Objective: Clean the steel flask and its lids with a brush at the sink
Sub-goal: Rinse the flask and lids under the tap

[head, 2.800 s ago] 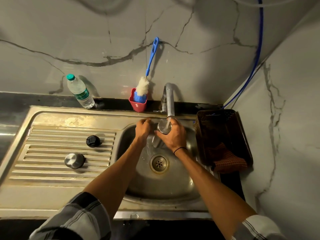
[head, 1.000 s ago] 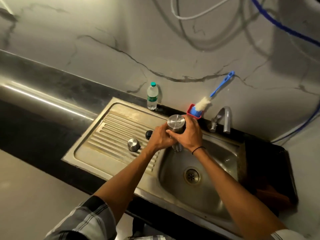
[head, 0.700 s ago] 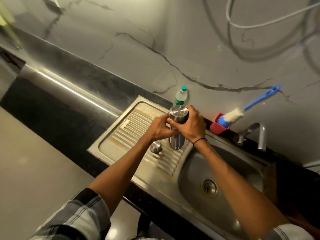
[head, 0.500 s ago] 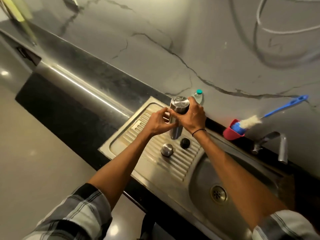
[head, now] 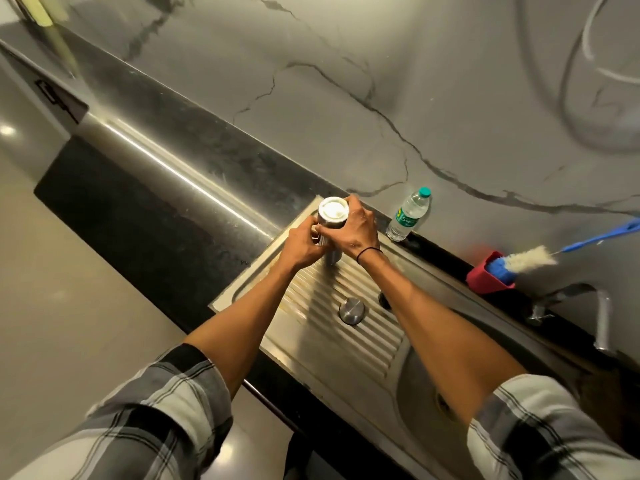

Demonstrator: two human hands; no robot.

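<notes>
While both hands are occupied, entries run as follows, places given from the drainboard (head: 367,344):

Head view, steel flask (head: 331,225): held upside down, base up, over the drainboard's far left end; likely being stood to drain.
Right hand (head: 356,230): fingers curled round the flask's upper part.
Left hand (head: 304,245): fingers wrapped round its side, steadying it.
Steel lid (head: 352,310): resting mid-drainboard, within reach.
Black lid (head: 383,301): just right of the steel lid, partly hidden by the right forearm.
Bottle brush (head: 530,259): parked head-down in a red holder (head: 485,282), behind and to the right of the drainboard, untouched.
Plastic water bottle (head: 408,214): standing behind the drainboard, at the wall.
</notes>
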